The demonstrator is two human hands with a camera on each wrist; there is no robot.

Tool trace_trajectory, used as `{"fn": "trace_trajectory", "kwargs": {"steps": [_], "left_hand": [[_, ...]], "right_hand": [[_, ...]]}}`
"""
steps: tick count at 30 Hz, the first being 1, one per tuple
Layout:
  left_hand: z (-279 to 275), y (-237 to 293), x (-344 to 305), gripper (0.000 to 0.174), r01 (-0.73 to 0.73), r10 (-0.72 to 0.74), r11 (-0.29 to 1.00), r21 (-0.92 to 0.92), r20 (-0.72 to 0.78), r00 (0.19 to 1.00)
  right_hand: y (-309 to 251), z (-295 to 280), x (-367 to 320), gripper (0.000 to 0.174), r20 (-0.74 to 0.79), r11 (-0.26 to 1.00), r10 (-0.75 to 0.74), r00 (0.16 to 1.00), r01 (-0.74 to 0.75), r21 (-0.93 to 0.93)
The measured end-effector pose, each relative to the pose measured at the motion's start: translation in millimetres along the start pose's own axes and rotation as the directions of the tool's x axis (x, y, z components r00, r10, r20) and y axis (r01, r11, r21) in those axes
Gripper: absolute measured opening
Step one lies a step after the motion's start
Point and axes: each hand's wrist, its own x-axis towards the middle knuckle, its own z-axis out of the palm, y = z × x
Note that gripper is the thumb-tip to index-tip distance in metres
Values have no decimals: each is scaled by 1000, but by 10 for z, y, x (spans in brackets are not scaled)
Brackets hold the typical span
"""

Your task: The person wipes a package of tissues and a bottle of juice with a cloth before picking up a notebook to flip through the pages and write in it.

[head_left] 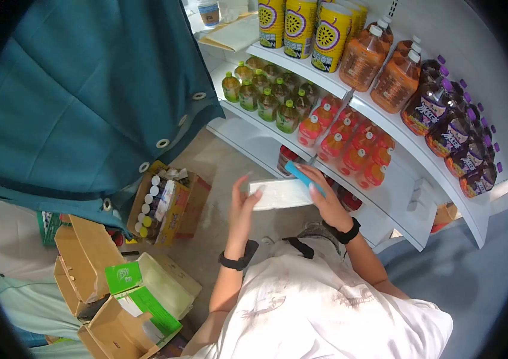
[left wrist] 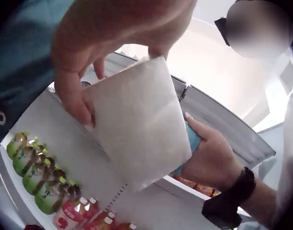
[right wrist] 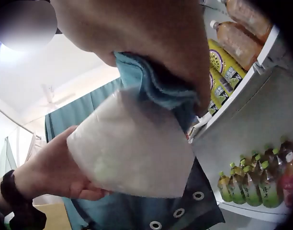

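Loosely curled fingers (left wrist: 70, 91) around white cloth (left wrist: 137, 120).

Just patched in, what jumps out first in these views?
At centre, the left hand and right hand hold a white folded cloth between them; the right hand also grips a blue cloth. Behind, rows of coloured drink bottles fill the white shelves. Lower left, open cardboard boxes sit beside a teal curtain.

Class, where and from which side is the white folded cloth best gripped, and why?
Pinch the white folded cloth at its short ends, one from each side, as the left hand and right hand do. It is flat and thin, so end holds should keep it spread.
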Motion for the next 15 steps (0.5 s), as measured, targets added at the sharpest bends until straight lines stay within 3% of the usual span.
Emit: {"fn": "trace_trajectory", "kwargs": {"steps": [2, 4, 7, 8, 10, 11, 13, 14, 15], "left_hand": [[-32, -87, 35, 69, 166, -164, 970, -175, 25, 986], [-59, -32, 18, 69, 244, -220, 951, -190, 139, 966], [-217, -28, 67, 68, 334, -275, 931, -150, 314, 909], [-272, -35, 86, 68, 357, -290, 926, -125, 371, 882], [-176, 52, 25, 66, 25, -27, 1000, 10, 319, 948], [-123, 104, -6, 65, -143, 112, 986, 83, 305, 946], [-112, 168, -33, 63, -76, 85, 996, -41, 364, 927], [-117, 182, -46, 63, -36, 73, 994, -101, 392, 917], [-119, 191, -55, 63, -32, 58, 996, -83, 327, 943]], "right_hand": [[-66, 73, -13, 49, -28, 991, -116, 993, 114, -64], [-99, 153, 8, 53, -58, 977, -159, 986, 148, -153], [42, 205, 30, 48, -259, 998, -7, 966, -8, -55], [55, 181, 51, 46, -263, 982, 174, 949, -146, 124], [55, 103, 135, 43, -172, 800, 509, 844, -390, 456], [22, 103, 173, 43, -131, 781, 520, 844, -407, 475], [-40, 127, 221, 43, -48, 739, 537, 842, -443, 508], [3, 183, 223, 44, -82, 726, 580, 810, -470, 502], [77, 263, 221, 45, -114, 711, 622, 775, -497, 497]]}}
